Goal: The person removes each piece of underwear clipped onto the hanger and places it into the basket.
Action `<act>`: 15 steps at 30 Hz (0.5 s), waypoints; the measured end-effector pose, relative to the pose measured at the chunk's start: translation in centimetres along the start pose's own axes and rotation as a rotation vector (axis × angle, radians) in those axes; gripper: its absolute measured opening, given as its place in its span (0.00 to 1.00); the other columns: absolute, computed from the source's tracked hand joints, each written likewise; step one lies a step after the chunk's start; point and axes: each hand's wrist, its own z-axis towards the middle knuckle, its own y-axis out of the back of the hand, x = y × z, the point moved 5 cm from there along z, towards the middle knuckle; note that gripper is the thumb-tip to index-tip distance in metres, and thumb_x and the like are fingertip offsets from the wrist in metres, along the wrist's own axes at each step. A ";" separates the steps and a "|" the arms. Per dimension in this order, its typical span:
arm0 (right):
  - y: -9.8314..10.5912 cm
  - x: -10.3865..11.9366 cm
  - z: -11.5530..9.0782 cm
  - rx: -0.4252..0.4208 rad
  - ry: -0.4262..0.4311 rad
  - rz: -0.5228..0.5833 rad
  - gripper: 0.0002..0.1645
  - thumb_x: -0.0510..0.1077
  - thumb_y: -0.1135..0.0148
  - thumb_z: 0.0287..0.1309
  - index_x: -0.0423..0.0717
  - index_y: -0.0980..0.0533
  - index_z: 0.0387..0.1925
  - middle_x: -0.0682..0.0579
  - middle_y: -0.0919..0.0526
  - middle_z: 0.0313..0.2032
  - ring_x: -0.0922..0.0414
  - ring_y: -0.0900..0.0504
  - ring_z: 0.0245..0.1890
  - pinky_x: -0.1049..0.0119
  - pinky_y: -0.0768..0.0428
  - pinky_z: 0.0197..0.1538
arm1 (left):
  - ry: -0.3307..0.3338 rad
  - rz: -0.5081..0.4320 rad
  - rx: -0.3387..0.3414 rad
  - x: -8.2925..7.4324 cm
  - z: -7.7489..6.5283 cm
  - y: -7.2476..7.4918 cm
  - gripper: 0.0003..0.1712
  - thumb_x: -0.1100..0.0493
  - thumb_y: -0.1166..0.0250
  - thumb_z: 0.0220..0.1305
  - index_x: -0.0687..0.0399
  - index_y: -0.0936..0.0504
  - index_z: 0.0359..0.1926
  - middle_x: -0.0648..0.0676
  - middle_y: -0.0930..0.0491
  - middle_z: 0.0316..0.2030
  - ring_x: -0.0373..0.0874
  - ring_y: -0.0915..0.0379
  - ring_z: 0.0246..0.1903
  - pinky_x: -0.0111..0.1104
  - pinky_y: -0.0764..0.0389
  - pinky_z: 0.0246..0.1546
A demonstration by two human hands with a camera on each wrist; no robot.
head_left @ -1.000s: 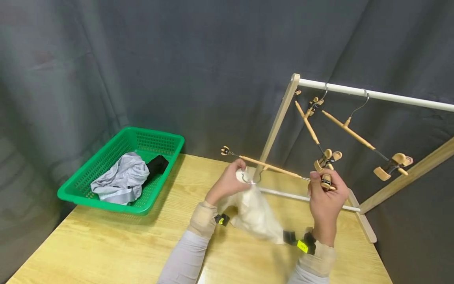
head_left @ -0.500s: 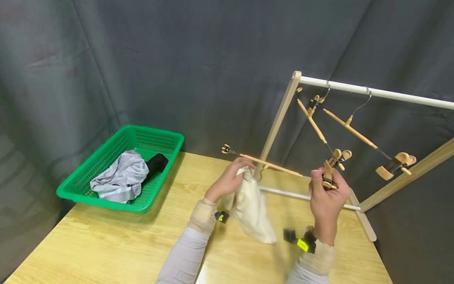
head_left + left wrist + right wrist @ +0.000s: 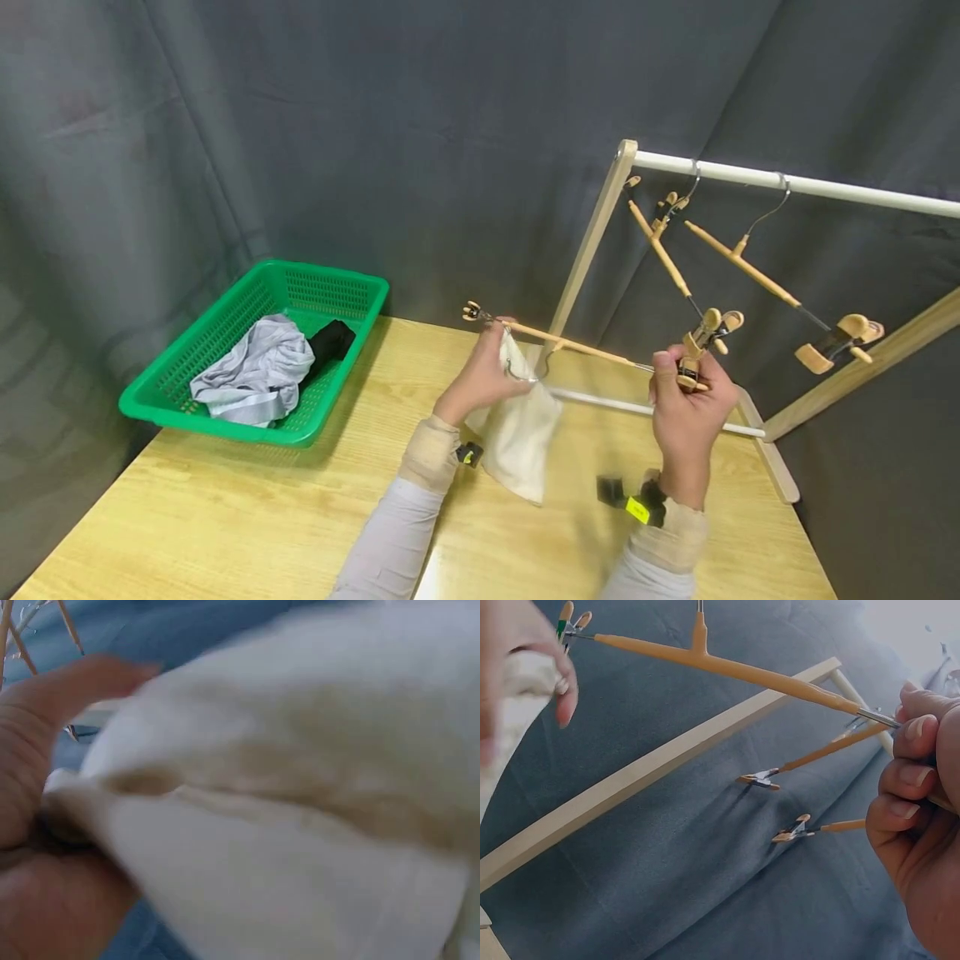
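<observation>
My left hand grips a cream cloth by its upper part, and the rest hangs down over the table. Folds of this cloth fill much of the left wrist view, so what kind of item it is cannot be told. My right hand holds one clip end of a wooden clip hanger. The hanger's far clip sticks out just beyond my left fingers, and its metal hook points downward beside the cloth. In the right wrist view, my right fingers curl at the end of the hanger.
A green basket on the left contains a light grey garment and a black cloth. On the right stands a rack with a white rail, from which two more clip hangers hang. A dark curtain is behind.
My left hand has shifted slightly up toward the hanger's far clip. The cloth's lower end has swung left. My right hand keeps its hold on the hanger's near end.
</observation>
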 end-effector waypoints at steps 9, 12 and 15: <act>0.0 0.1 0.2 -0.031 -0.012 0.055 0.16 0.26 0.35 0.60 0.16 0.32 0.26 0.52 0.26 0.16 0.65 0.32 0.10 0.76 0.35 0.15 | -0.107 0.076 -0.114 0.2 0.7 0.4 0.26 0.83 0.36 0.44 0.63 0.25 0.46 0.57 0.20 0.35 0.46 0.26 0.33 0.30 0.23 0.32; 0.0 0.0 0.2 -0.013 -0.015 0.062 0.18 0.26 0.36 0.61 0.17 0.34 0.24 0.51 0.25 0.16 0.64 0.32 0.10 0.75 0.35 0.15 | -0.095 0.096 -0.043 0.6 0.6 0.2 0.25 0.83 0.39 0.49 0.60 0.24 0.48 0.57 0.18 0.38 0.45 0.24 0.34 0.31 0.21 0.34; 0.1 -0.2 -0.1 -0.003 -0.017 0.059 0.19 0.26 0.36 0.61 0.18 0.35 0.22 0.51 0.26 0.14 0.63 0.32 0.09 0.74 0.36 0.15 | -0.061 0.143 0.040 1.2 0.3 -0.1 0.24 0.80 0.40 0.57 0.58 0.24 0.53 0.59 0.16 0.48 0.51 0.19 0.46 0.38 0.17 0.49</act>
